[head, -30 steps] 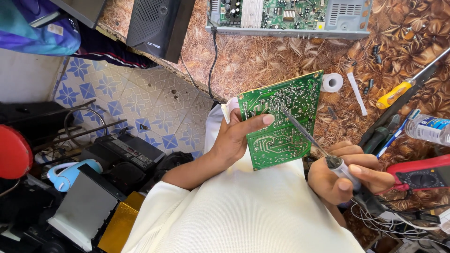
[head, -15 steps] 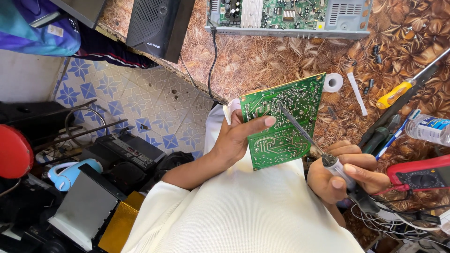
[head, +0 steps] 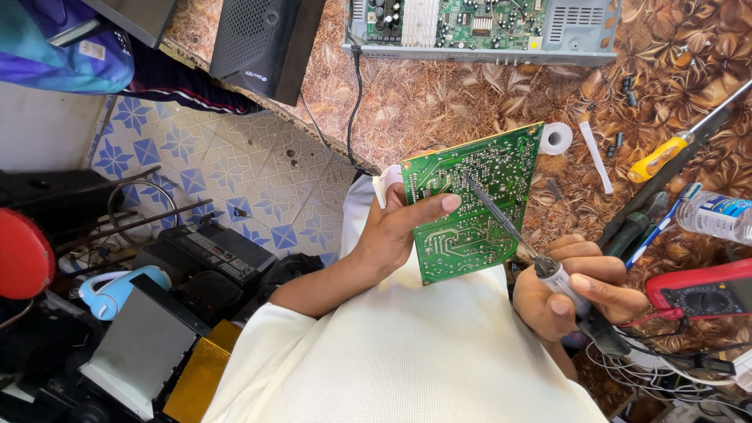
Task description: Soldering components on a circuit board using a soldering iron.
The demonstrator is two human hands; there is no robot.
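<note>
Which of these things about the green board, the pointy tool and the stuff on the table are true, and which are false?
1. The left hand holds the green rectangular circuit board. True.
2. The right hand is empty. False: it grips a thin metal-tipped soldering iron.
3. The iron's tip rests on the board. True.
4. The yellow-handled screwdriver lies on the tiled floor. False: it lies on the brown leaf-patterned table.
5. A small white tape roll sits just beyond the board's corner. True.
6. The red multimeter is blue. False: it is red, beside the right hand.
</note>
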